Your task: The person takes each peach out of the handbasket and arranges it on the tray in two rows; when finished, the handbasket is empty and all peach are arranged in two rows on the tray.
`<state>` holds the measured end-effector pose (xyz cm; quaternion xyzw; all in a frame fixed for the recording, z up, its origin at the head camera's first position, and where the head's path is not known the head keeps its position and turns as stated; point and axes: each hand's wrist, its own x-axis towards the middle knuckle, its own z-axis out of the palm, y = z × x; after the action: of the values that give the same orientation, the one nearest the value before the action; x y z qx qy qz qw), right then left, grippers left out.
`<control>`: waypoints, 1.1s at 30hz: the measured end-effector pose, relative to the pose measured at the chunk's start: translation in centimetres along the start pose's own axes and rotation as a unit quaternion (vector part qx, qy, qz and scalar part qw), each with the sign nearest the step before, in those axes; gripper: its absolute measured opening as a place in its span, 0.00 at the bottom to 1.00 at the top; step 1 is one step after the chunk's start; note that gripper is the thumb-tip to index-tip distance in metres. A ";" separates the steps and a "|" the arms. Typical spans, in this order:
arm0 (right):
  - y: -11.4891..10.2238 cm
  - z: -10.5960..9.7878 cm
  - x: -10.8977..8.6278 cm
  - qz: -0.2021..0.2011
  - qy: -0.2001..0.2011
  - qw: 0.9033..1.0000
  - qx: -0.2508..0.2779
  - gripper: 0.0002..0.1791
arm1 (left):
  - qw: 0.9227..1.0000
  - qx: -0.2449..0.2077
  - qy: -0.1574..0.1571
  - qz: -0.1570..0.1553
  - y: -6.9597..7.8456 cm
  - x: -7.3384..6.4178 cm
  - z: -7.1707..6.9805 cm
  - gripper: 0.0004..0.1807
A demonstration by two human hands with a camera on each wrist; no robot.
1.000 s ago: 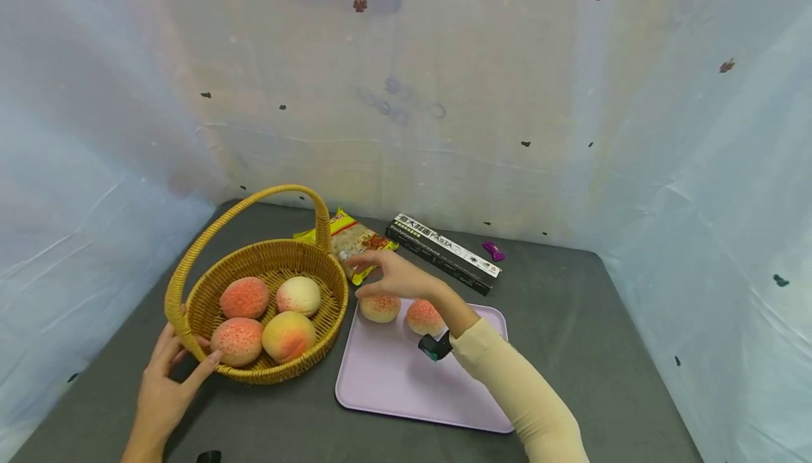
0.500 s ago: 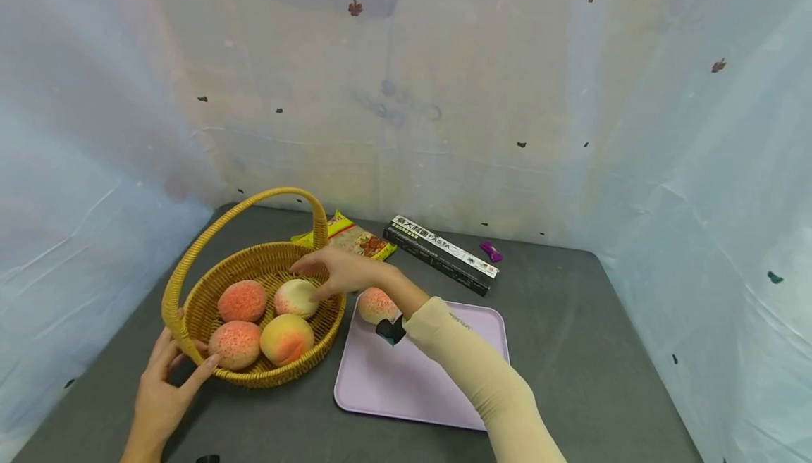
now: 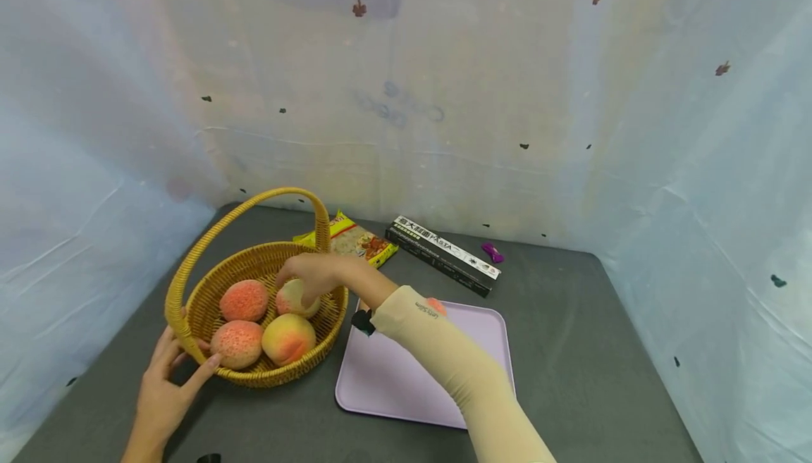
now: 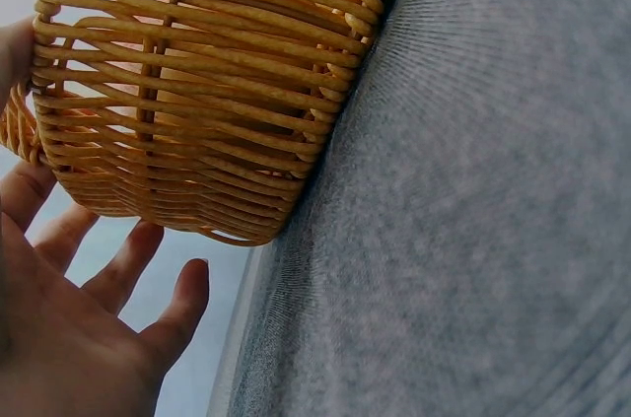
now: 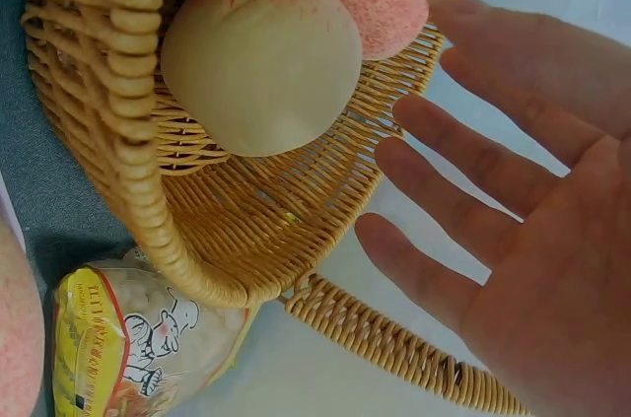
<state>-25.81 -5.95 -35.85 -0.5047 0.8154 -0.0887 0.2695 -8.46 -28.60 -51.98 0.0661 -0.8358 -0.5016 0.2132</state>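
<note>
A yellow wicker basket (image 3: 263,258) with a tall handle stands at the left, holding several peaches. My left hand (image 3: 163,389) grips its near left side by the foot of the handle; in the left wrist view the fingers (image 4: 123,269) spread along the woven wall. Over the basket's right half, my right hand (image 3: 315,273) reaches down around a pale peach (image 3: 290,297). From the right wrist, its fingers (image 5: 473,156) look straight and spread, with a gap to that peach. Beside it lie an orange-yellow peach (image 3: 288,339) and two pinker ones, including a red peach (image 3: 244,300).
A lilac tray (image 3: 406,385) lies right of the basket, two peaches at its far edge mostly hidden by my right arm. Behind are a yellow food bag (image 3: 361,239), a black pasta box (image 3: 444,254) and a purple wrapped candy (image 3: 492,252).
My right hand has moved left from above the tray's peaches into the basket, over the pale peach. The left hand keeps its place on the basket, which has stayed put.
</note>
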 end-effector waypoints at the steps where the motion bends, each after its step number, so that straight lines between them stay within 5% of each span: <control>1: -0.1 0.1 0.2 0.002 -0.002 1.000 -0.005 0.32 | 1.000 0.001 0.000 0.000 0.1 0.0 0.0 0.16; 13: 0.7 1.4 1.6 0.017 -0.015 0.999 -0.045 0.32 | 1.000 -0.001 -0.004 0.012 0.5 -0.1 -0.2 0.15; 33: 0.4 0.9 4.1 0.103 -0.099 0.990 0.000 0.40 | 1.000 0.003 -0.003 0.028 0.5 -0.3 -0.1 0.14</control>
<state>-27.04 -9.20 -38.19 -0.4246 0.8322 -0.0100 0.3564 -8.13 -28.31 -51.57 0.0418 -0.8393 -0.4935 0.2244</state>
